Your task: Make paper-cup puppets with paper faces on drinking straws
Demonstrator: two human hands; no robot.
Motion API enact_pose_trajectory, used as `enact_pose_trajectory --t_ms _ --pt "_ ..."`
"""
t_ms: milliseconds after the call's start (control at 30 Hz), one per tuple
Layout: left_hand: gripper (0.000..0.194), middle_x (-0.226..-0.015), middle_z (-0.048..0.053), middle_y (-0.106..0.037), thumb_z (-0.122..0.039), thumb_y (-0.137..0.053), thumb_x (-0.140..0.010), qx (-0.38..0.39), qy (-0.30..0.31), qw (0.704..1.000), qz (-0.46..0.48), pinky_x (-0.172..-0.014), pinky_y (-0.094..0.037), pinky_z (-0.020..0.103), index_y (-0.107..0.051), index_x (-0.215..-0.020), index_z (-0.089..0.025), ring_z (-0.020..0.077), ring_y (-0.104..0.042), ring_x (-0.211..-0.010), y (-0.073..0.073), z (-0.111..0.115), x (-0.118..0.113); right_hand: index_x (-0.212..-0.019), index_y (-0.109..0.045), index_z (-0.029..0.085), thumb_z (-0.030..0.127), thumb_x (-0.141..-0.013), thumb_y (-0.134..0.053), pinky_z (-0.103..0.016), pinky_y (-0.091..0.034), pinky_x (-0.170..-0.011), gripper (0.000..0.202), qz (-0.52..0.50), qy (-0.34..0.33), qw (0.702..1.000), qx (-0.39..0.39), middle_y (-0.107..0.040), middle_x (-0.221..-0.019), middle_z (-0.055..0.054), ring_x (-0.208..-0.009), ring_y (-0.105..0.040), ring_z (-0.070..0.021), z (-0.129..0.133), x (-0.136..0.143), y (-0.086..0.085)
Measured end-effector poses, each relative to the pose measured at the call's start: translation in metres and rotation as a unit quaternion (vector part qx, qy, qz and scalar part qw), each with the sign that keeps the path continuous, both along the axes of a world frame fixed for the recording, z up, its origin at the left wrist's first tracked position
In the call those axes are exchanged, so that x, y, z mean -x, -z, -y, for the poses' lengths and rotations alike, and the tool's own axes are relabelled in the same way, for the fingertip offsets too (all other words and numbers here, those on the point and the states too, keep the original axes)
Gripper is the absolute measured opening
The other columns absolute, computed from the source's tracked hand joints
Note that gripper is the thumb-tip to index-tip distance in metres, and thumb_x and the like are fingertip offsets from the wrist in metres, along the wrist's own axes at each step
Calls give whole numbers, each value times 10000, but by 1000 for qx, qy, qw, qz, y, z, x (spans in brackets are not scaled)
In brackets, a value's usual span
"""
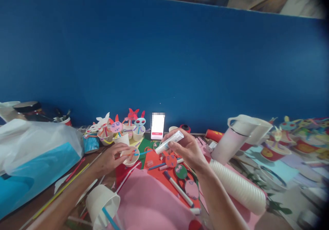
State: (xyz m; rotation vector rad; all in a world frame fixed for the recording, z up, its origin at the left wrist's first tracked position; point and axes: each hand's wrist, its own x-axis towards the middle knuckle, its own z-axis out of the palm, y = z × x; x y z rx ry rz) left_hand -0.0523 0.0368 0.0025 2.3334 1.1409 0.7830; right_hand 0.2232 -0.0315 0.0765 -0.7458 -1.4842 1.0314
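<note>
My right hand (189,149) is closed around a white glue stick (164,147), which is tilted up toward the right above the red paper. My left hand (111,158) has its fingers at the left rim of a small white paper cup (132,161) and seems to grip it. Inside that cup lie orange and blue pieces, and a blue strip sticks out to the right. Under the glue stick, a red paper face (171,160), a green paper face (181,171) and a pink paper face (191,189) lie among markers (178,188).
Several cups with paper animal figures (117,126) stand behind my left hand. A lit phone (157,126) leans upright at the blue wall (164,59). A stack of paper cups (239,185) and a jug (231,139) are at right, a tipped cup (96,202) and plastic bag (41,148) at left.
</note>
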Motion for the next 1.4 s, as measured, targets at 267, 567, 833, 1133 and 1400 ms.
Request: enact_pose_trajectory --t_ms 267,567,833,1133,1400 --pt "318 -1082 96 -619 -355 -475 -770 -16 -55 998 -3 -902 -397 332 -640 -971 -174 242 -535 -1033 1 -20 -12 -855 -577 188 290 -764 -604 -251 -488 -567 140 -7 -13 1000 17 -572 -701 -2 -626 -574 -129 1 -4 -4" --pt "385 -1132 57 -615 -401 -427 -793 14 -7 1000 -19 -984 -305 358 -609 -1089 -235 237 -490 -1106 -4 -39 -42 -860 -581 184 316 -753 -615 -247 -485 -547 174 -13 8 1000 5 -582 -705 -8 -577 -562 -118 1 -8 -3" --pt "425 -1156 90 -591 -448 -483 -747 73 -66 995 30 -849 -432 325 -622 -1053 -188 255 -550 -1018 4 -36 -39 -871 -581 190 294 -757 -613 -249 -478 -563 158 -22 -2 1000 8 -609 -835 -30 -612 -569 -114 0 -10 -4" --pt "418 -1023 125 -656 -384 -502 -721 118 -68 990 46 -731 -481 329 -630 -1014 -115 251 -625 -854 1 -29 -47 -864 -582 189 286 -765 -609 -246 -481 -578 142 -13 3 1000 9 -611 -858 -31 -635 -580 -116 1 -10 -4" --pt "418 -945 106 -674 -388 -470 -725 98 -99 990 -22 -670 -475 291 -632 -974 -94 220 -625 -752 -15 -26 -33 -863 -575 179 275 -763 -611 -240 -488 -571 143 -18 -13 1000 22 -619 -844 -32 -644 -588 -120 0 -10 -6"
